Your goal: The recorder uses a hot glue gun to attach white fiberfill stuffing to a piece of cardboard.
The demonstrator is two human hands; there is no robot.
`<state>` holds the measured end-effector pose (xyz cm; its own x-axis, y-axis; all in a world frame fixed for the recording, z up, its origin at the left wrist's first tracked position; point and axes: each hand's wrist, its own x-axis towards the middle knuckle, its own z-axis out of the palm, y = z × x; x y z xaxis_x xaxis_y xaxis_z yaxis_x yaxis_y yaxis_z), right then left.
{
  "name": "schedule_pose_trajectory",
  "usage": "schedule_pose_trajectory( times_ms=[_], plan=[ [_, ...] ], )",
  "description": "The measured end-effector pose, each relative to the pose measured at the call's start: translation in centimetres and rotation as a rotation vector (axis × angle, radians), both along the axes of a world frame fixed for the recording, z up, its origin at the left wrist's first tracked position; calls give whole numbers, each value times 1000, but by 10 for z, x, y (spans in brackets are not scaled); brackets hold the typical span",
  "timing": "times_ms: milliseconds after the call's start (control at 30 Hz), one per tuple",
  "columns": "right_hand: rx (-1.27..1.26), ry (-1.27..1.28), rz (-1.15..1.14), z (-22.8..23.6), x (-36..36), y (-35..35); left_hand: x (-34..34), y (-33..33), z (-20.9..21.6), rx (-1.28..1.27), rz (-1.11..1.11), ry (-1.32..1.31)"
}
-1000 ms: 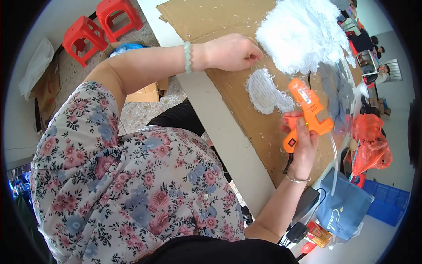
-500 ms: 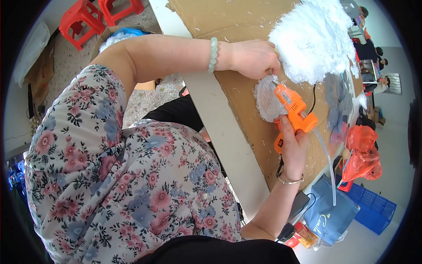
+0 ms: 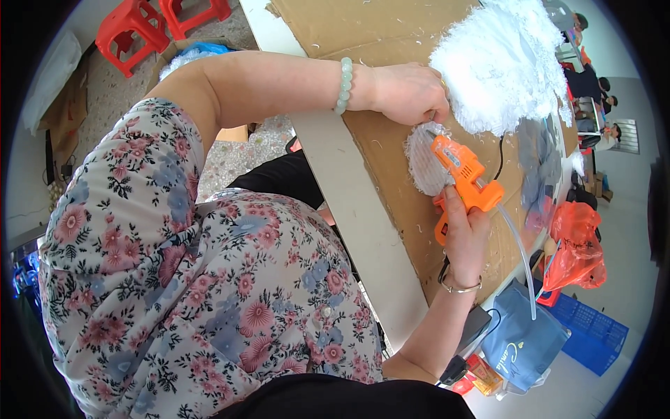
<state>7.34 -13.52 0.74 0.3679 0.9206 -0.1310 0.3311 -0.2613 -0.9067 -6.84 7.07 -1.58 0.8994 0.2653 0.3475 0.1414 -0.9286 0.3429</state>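
In my right hand (image 3: 466,234) is an orange hot glue gun (image 3: 458,159), the fingers wrapped round its handle. A long clear glue stick (image 3: 522,244) trails from its back end. Under the nozzle lies a white oval piece (image 3: 423,159) with a ribbed face and a fuzzy fringe, flat on the cardboard. My left hand (image 3: 412,92) is closed, thumb and fingers pinched at the oval's far edge, close to the nozzle tip. Exactly what sits between those fingertips is hidden. Just beyond the left hand rises a big heap of white fluffy fringe material (image 3: 499,70).
Brown cardboard (image 3: 380,150) covers the white table (image 3: 349,188). Grey flat pieces (image 3: 536,157) lie to the right. A black cord (image 3: 500,157) runs behind the gun. Beyond are a red plastic bag (image 3: 576,244), blue bag (image 3: 520,339), blue crate (image 3: 593,332); red stools (image 3: 132,35) stand far left.
The glue gun's nozzle has shifted slightly left, nearer my left fingertips. My left hand stays pinched at the oval's edge, and the view has moved a little.
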Motion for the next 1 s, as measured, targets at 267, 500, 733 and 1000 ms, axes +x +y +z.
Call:
schedule_pose_trajectory(
  times_ms=[267, 500, 733, 1000],
  plan=[
    [-13, -62, 14, -1, 1, 0, 3, 2, 1, -43, -10, 1],
    [-50, -48, 68, 4, 1, -3, 6, 9, 2, -48, -5, 74],
    [-106, -44, 142, 7, 8, -15, 10, 8, 3, -20, 14, 56],
    [97, 243, -87, 9, 30, -33, 6, 13, 10, -320, 73, -100]
  ],
)
